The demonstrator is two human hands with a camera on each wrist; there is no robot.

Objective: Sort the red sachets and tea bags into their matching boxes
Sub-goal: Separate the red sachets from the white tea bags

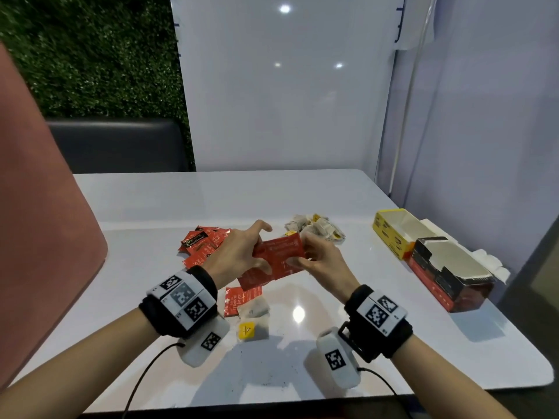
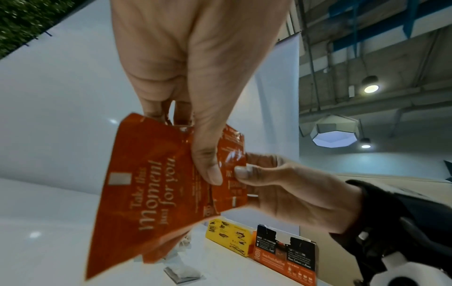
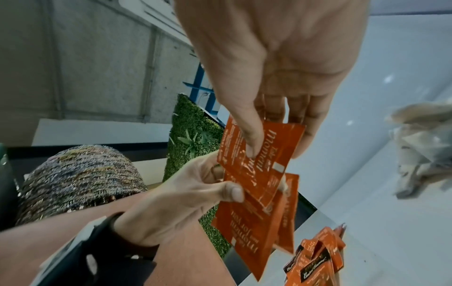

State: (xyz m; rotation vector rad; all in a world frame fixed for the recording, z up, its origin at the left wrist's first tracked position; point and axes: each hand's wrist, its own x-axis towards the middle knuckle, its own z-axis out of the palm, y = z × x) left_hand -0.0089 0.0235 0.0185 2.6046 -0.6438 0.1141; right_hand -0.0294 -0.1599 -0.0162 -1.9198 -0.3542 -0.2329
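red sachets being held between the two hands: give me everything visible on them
The held red sachets are flat, glossy, foil-like packets, orange-red with pale lettering; one reads "Take this moment just for you". Several overlap in a loose, uneven fan; the exact count is unclear. They are lifted off the white table, tilted, creased in places. The left hand pinches the bundle with thumb over fingers; the right hand pinches the top sachet at its edge. Nothing else touches them.
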